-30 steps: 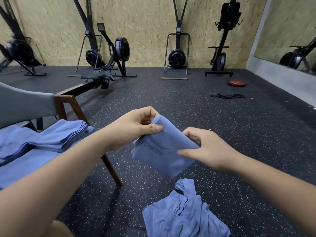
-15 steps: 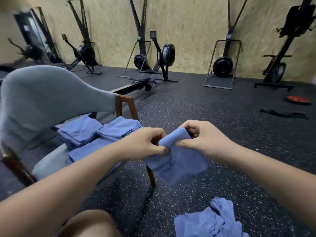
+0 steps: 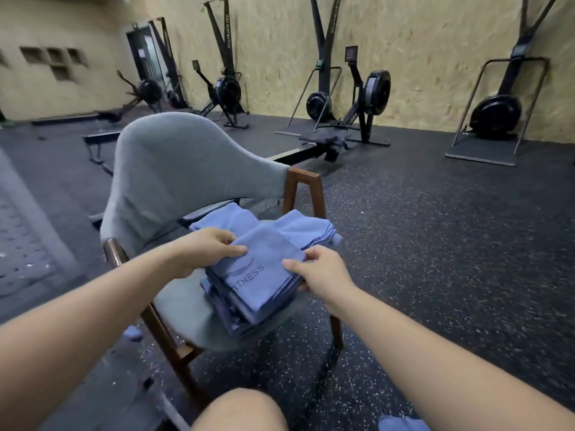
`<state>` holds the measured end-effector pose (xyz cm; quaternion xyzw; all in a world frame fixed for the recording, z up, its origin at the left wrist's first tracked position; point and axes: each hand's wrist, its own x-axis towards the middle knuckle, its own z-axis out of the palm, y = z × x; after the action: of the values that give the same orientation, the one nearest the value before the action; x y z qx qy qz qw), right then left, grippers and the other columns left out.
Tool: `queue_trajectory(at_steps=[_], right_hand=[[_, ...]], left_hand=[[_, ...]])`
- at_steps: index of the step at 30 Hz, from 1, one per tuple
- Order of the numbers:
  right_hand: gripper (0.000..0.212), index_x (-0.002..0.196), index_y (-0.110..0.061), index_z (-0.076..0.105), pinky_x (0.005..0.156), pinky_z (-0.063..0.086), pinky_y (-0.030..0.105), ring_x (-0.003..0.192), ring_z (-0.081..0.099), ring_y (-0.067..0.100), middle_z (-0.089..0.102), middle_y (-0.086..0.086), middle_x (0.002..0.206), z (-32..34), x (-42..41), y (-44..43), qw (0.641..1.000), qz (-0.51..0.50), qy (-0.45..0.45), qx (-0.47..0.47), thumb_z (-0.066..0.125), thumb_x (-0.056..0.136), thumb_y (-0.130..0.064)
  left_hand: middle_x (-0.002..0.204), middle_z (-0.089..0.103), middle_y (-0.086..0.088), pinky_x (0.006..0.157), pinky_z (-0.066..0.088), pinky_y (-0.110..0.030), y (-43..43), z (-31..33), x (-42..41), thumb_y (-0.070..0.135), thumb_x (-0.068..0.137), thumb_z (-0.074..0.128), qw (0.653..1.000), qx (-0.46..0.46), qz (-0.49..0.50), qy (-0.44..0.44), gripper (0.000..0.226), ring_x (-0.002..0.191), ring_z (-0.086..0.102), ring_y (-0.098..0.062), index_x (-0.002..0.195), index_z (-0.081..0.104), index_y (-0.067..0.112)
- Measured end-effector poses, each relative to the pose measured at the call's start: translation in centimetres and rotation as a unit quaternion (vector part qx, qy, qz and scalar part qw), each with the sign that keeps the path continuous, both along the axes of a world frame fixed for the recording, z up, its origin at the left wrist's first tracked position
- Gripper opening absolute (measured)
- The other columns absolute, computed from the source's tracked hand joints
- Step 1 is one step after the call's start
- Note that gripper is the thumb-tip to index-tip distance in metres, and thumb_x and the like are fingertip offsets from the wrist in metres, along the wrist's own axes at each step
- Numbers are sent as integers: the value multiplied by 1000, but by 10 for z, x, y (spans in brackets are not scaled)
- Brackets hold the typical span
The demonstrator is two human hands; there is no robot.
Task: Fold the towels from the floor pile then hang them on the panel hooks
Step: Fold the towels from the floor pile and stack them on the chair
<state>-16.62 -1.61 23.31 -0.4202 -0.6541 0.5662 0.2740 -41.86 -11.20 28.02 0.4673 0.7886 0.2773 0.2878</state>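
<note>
A folded blue towel [image 3: 264, 269] with dark lettering lies on top of a stack of folded blue towels [image 3: 242, 318] on the seat of a grey chair [image 3: 174, 169]. My left hand [image 3: 205, 250] pinches the towel's far left corner. My right hand [image 3: 320, 272] grips its right edge, fingers curled under. Two more stacks of folded towels [image 3: 298, 227] lie behind on the seat. A bit of the unfolded floor pile [image 3: 401, 424] shows at the bottom edge. No panel hooks are in view.
The chair has brown wooden legs and arms [image 3: 303, 188]. Rowing machines [image 3: 357, 119] and ski trainers [image 3: 497, 113] stand along the wooden wall. The dark speckled rubber floor [image 3: 451, 244] stretches to the right. My knee [image 3: 239, 412] shows at the bottom.
My view has swung left toward the chair. Both hands have carried the folded towel from above the floor pile onto the front stack on the seat.
</note>
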Motion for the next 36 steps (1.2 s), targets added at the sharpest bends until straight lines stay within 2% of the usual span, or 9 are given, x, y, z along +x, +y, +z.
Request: queue_trajectory(at_steps=[4,6,10,14,17,22,28,34,36], right_hand=[[41,93,-29,53,79,61,50,83,72,25,70,-4,93,-6,-24,-7,986,-43,-86,139,80,81,-57],[47,90,-35,42,76,61,49,79,74,27,69,-5,91,-10,-29,-8,981,-43,-103,161,75,78,-66],[53,91,-37,33,75,61,49,76,75,28,68,-5,91,-14,-25,-12,982,-45,-94,155,76,78,-67],[49,94,-30,42,75,61,46,75,73,25,69,-4,87,-12,0,-17,983,-36,-82,159,77,83,-62],[37,91,-32,49,75,60,44,72,72,22,70,-3,80,-13,40,-12,976,-29,-110,187,71,87,-61],[12,94,-30,62,71,61,38,68,75,16,75,-1,81,-25,133,10,971,38,-180,155,72,95,-35],[11,96,-26,65,65,57,32,69,77,16,77,-1,83,-75,252,20,956,28,-272,102,76,97,-29],[9,94,-21,66,69,58,35,75,76,21,77,4,85,-175,340,0,942,-24,-333,22,74,93,-23],[7,93,-21,66,67,54,28,74,74,19,77,2,85,-210,358,-14,937,-40,-348,0,73,91,-20]], left_hand=[[74,47,-1,61,27,-34,9,-11,-5,41,98,74,995,-13,46,87,36,72,43,-20,81,56,15],[74,53,-2,59,31,-33,12,-16,-3,39,97,74,989,-12,63,135,37,70,47,-21,83,55,10],[89,68,1,66,45,-36,15,-25,-2,45,87,85,973,7,69,222,38,84,64,-22,97,59,19],[95,60,4,64,44,-37,19,-14,18,21,81,80,947,78,50,306,30,87,61,-23,98,55,20],[80,63,9,62,45,-36,31,-2,61,16,86,69,944,144,-11,295,17,76,60,-20,93,57,25],[72,65,10,66,48,-36,66,-15,166,28,95,72,939,179,-167,242,12,71,60,-14,91,61,25],[87,72,8,72,50,-32,104,-79,288,29,95,69,904,106,-339,238,9,83,66,-15,95,61,27],[93,75,5,80,56,-33,102,-185,375,25,92,68,900,28,-395,181,7,90,69,-18,98,68,21],[92,76,4,80,57,-34,94,-227,395,24,89,67,898,-11,-407,168,9,91,70,-20,97,69,22]])
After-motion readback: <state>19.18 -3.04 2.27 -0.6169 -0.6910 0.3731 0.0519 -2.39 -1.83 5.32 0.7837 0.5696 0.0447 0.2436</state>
